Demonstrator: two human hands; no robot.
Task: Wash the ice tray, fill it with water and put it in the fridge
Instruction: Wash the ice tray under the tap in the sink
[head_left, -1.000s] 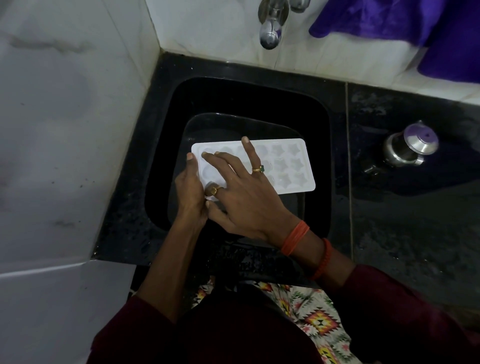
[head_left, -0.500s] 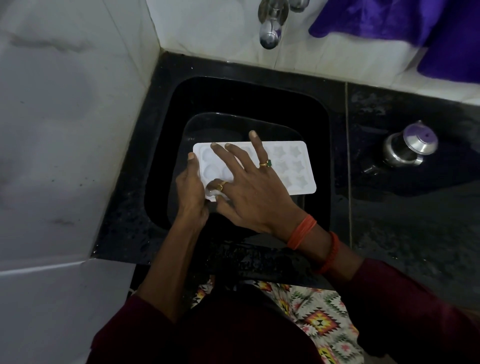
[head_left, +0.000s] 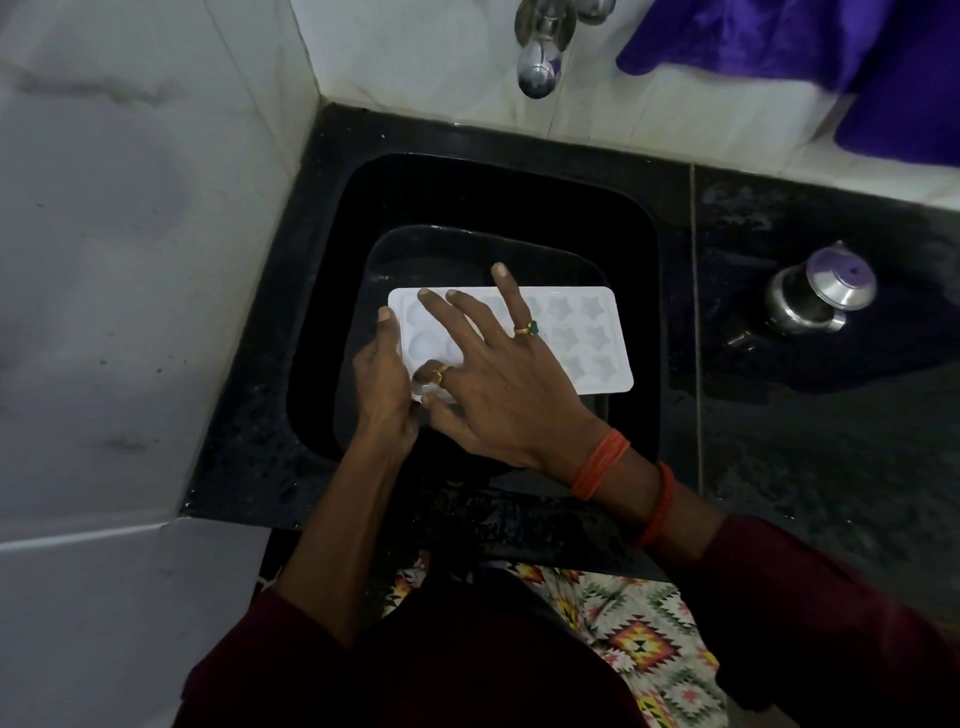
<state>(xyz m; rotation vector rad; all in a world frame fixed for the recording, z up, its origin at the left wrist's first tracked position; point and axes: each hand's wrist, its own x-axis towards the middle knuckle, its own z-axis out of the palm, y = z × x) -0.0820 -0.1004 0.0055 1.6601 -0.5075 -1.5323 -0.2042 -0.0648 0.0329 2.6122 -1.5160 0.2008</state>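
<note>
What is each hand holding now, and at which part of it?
The left hand grips the white ice tray at its left short end. The right hand holds nothing; its spread fingers lie flat on the tray's top.

White tiled walls (head_left: 130, 260), black stone counter (head_left: 805, 441), dim light.

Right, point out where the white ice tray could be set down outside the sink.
Bare dark counter lies right of the black sink, in front of the small steel lidded pot. The sink is crowded: left hand, right hand and white plastic ice tray fill it.
</note>
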